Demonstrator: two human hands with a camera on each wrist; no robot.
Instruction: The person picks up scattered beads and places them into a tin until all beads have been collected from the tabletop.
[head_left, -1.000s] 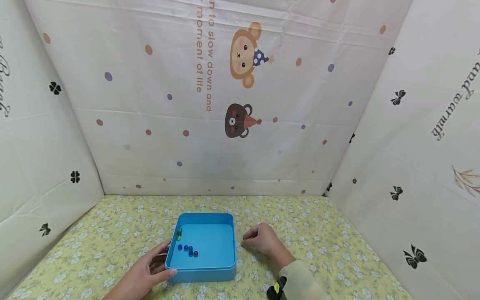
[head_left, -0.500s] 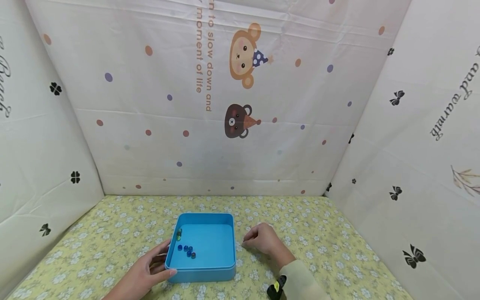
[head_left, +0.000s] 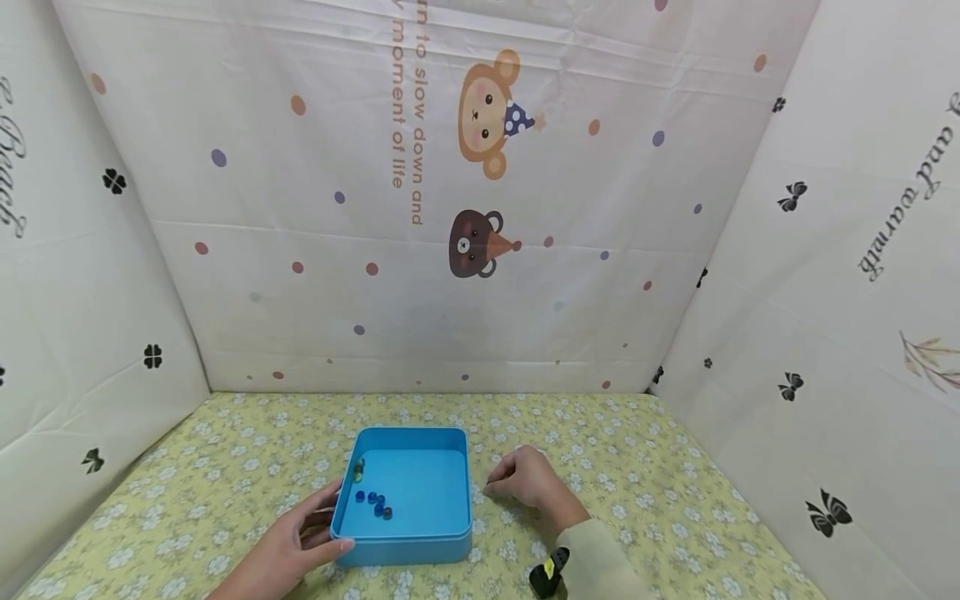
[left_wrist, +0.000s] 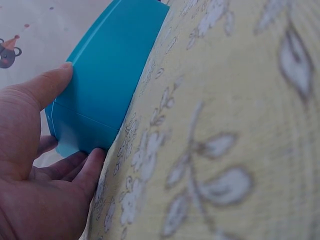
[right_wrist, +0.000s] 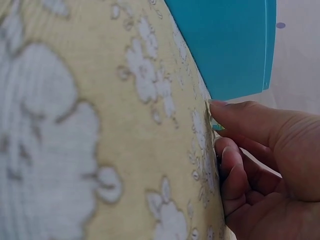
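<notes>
An open light-blue box stands on the flowered cloth in the head view. Inside, several blue marbles and a brownish marble lie loosely grouped, while yellow-green marbles sit along the left wall. My left hand grips the box's near left corner, thumb at the front rim and fingers against the left side. To the right of the box, my right hand is low against the cloth. Its thumb and index finger pinch a small greenish glassy marble, mostly hidden by the fingertips.
The yellow flowered cloth covers the tabletop. A printed white sheet hangs at the back, with white side sheets to the left and right. A black strap is on the right wrist.
The brownish marble and the blue one beside it have rolled slightly left and nearer. Both hands keep nearly the same place, and the box has not visibly moved.
</notes>
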